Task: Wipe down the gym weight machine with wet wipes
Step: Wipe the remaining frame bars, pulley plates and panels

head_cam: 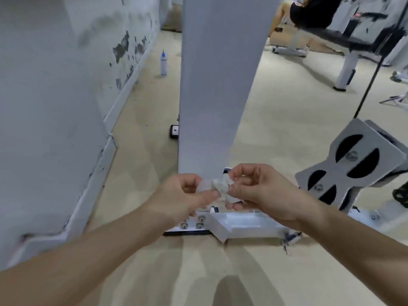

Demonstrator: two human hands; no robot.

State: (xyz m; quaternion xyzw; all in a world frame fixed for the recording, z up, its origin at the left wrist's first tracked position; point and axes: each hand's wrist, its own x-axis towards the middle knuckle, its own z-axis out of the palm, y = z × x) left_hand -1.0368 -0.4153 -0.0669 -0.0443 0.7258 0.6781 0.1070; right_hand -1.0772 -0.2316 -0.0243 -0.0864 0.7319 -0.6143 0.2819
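A person crouched at a gym machine holds a crumpled wipe (pixel 220 187) between both hands, low in front of the machine's white column (pixel 212 85) and above its bolted base (pixel 242 224). The left grip (pixel 187 195) pinches one edge of the wipe between thumb and fingers. The right grip (pixel 262 191) curls round the bunched remainder. The wipe appears to hang clear of both column and base.

The step in hand looks to be opening or refolding the wipe before it meets metal. Done well, that likely means drawing the edges apart gently so the thin sheet does not tear and spreading it to a clean face. It can then be pressed flat on the column and worked in overlapping strokes down toward the base and round its bolts.

A pulley bracket (pixel 353 160) stands to the right, and a bottle (pixel 163 62) sits on the floor near the wall.
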